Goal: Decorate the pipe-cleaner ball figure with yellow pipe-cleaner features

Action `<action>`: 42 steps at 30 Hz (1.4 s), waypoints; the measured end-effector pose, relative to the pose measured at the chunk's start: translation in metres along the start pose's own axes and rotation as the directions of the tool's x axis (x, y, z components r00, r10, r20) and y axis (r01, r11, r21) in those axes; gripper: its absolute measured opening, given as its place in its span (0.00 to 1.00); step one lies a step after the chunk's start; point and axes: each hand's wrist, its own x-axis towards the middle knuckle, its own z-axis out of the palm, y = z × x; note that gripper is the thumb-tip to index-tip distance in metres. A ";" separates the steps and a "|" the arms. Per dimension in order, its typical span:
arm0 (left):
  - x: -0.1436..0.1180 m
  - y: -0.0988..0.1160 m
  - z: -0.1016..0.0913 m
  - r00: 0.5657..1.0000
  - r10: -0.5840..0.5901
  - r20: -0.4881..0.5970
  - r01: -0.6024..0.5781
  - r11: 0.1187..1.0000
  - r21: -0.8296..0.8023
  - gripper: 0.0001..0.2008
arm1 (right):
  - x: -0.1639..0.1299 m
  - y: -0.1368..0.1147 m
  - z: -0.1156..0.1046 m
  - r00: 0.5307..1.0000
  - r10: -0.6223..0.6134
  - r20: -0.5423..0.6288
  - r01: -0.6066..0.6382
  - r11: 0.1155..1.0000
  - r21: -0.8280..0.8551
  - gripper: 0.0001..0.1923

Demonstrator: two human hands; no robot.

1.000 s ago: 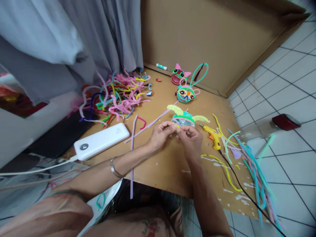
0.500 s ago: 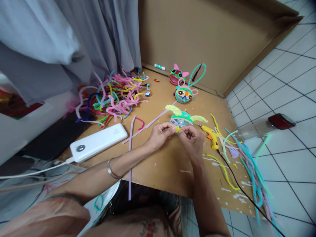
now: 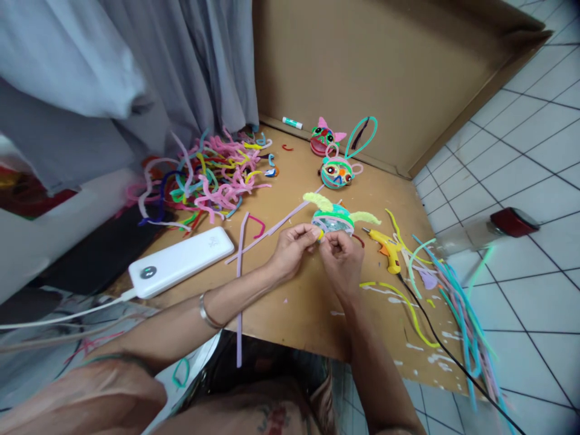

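Observation:
Between the fingertips of both hands is a small yellow piece of pipe cleaner, mostly hidden by the fingers. My left hand pinches it from the left, and my right hand pinches it from the right. Just behind the hands sits a round clear ornament with a green band and two pale yellow fuzzy ears; its lower part is covered by my hands. A yellow hot glue gun lies to the right of my right hand, its nozzle pointing toward the ornament.
Farther back stand two decorated animal-face balls and a glue stick. A tangled heap of pipe cleaners lies at left, near a white power bank. More pipe cleaners hang over the right edge beside the glue gun's black cord.
My right hand has shifted slightly left and closer to my left hand, with the yellow piece moving a little left too. A dark red curved strip now shows beside the ornament.

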 end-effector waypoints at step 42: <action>0.001 0.004 -0.002 0.998 -0.004 0.070 -0.001 0.998 0.066 0.18 | 0.007 0.007 -0.013 0.958 -0.288 0.018 0.288 0.954 -0.084 0.08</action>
